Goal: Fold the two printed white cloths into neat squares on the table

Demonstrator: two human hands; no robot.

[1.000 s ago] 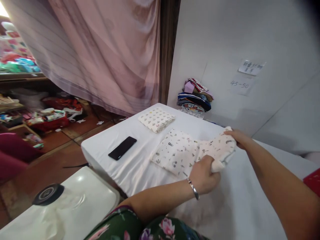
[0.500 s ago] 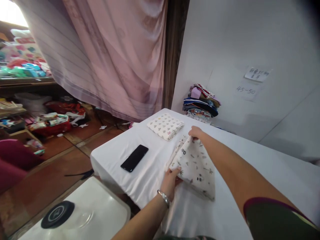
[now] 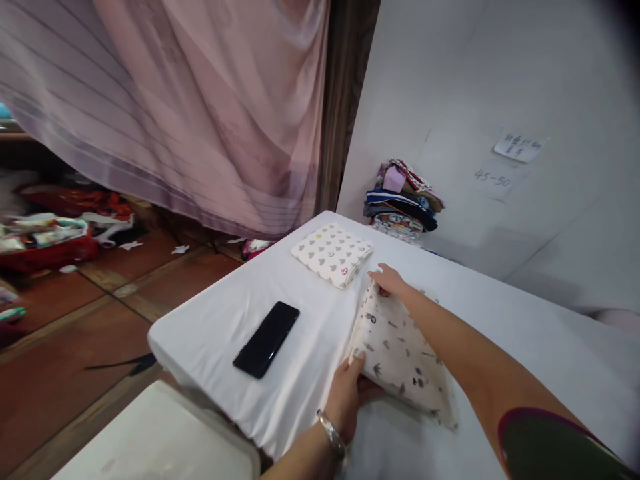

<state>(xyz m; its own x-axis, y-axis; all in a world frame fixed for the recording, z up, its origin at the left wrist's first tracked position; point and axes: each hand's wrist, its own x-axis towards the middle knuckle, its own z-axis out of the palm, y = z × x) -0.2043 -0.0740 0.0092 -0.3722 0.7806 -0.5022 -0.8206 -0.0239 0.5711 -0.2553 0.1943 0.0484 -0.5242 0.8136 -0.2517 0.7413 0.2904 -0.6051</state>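
Observation:
A folded white cloth with small printed figures (image 3: 405,353) is tilted up off the white-covered table, its left edge raised. My left hand (image 3: 347,390), with a silver bangle at the wrist, pinches its near left corner, thumb on top and fingers underneath. At the far left corner, my right hand (image 3: 389,280) is closed on the edge; part of the cloth is hidden behind that forearm. Just beyond lies a second folded white cloth with grey motifs (image 3: 331,255), flat and apart from both hands. A black phone (image 3: 267,339) rests to the left of my left hand.
The white-covered table (image 3: 210,320) has rounded corners. A pile of folded clothes (image 3: 403,200) stands by the grey wall (image 3: 450,87) at the back. Near left is a white lidded surface (image 3: 165,433). A pink curtain (image 3: 225,113) hangs behind; a red basket (image 3: 50,247) is on the tiled floor.
The cloth's left edge has been lifted and the cloth tilts more, held by both hands. My view has shifted right, so the black round object on the white lidded surface has left view.

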